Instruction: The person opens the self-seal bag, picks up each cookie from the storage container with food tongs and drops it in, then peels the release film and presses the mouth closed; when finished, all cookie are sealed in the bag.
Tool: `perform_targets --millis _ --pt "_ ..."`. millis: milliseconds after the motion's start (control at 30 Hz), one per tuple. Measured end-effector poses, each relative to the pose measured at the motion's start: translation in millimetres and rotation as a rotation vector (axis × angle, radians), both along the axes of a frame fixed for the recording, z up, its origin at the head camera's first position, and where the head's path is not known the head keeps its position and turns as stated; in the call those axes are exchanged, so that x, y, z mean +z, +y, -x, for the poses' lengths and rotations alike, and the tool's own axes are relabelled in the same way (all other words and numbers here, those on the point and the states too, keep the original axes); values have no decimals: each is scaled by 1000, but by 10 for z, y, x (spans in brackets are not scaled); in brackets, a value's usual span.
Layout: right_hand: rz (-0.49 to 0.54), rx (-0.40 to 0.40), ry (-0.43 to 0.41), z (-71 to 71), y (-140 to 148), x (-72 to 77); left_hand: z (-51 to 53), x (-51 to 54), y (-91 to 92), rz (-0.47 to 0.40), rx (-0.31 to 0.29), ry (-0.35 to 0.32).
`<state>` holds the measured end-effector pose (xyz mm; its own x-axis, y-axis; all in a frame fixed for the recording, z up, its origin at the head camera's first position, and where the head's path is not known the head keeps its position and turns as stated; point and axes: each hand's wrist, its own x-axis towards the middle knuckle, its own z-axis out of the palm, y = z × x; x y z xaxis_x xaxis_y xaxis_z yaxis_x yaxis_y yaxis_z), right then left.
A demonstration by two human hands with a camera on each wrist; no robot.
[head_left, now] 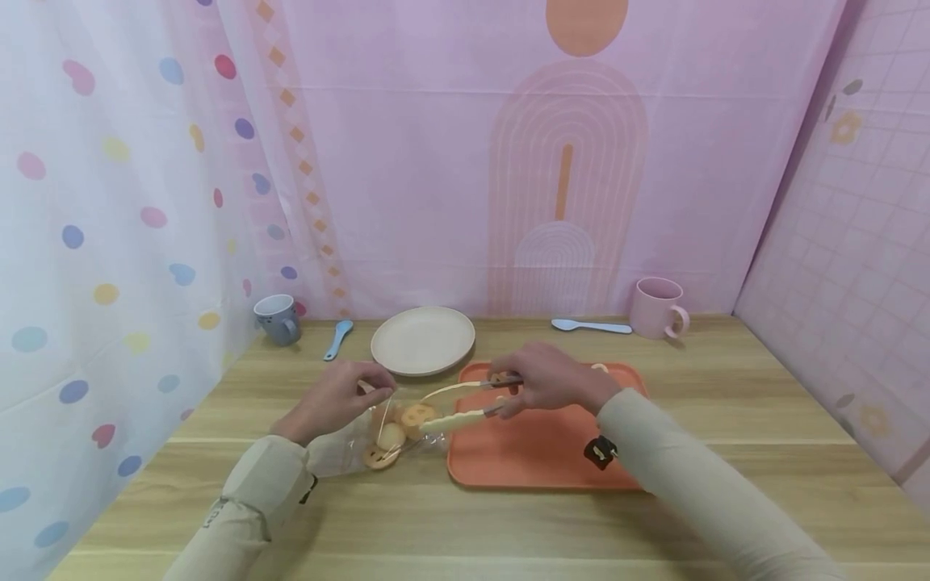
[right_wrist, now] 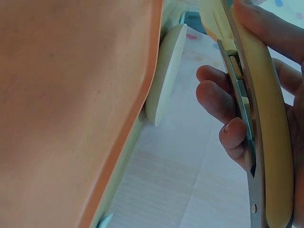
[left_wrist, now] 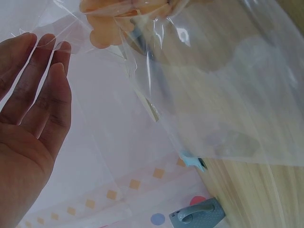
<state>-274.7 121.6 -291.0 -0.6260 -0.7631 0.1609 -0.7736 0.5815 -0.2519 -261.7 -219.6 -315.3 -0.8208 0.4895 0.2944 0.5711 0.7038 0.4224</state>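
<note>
"Hands?"
"Left hand (head_left: pixel 336 402): pinches the edge of a clear bag (head_left: pixel 340 450). Right hand (head_left: pixel 546 379): grips cream tongs (head_left: pixel 456 420), tips at the bag (whether inside, cannot tell)."
"Bag?"
"On the worktop (head_left: pixel 407 524), biscuits (head_left: pixel 391 436) within, beside the orange tray (head_left: pixel 523 452)."
"Outward?"
"Cream plate (head_left: pixel 424 341), behind; blue spoon (head_left: pixel 337 340) and grey-blue mug (head_left: pixel 283 327), left; pale spoon (head_left: pixel 591 326) and pink mug (head_left: pixel 651 313), behind the tray."
</note>
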Motion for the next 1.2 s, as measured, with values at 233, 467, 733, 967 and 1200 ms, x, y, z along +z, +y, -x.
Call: perform_targets --millis 233,467,733,967,1200 --pt "-9 -29 -46 75 5 -18 4 -2 8 -13 -5 -13" --pt "-10 -50 -66 128 61 -37 22 1 10 -11 -11 -16" --pt "36 -12 -92 80 -67 -87 1 -1 -7 -2 -4 -20" --pt "91 12 -114 93 -144 -146 -5 4 -2 -13 -15 -20" --pt "139 5 -167 98 -176 -184 -3 8 -3 -13 -15 -29"
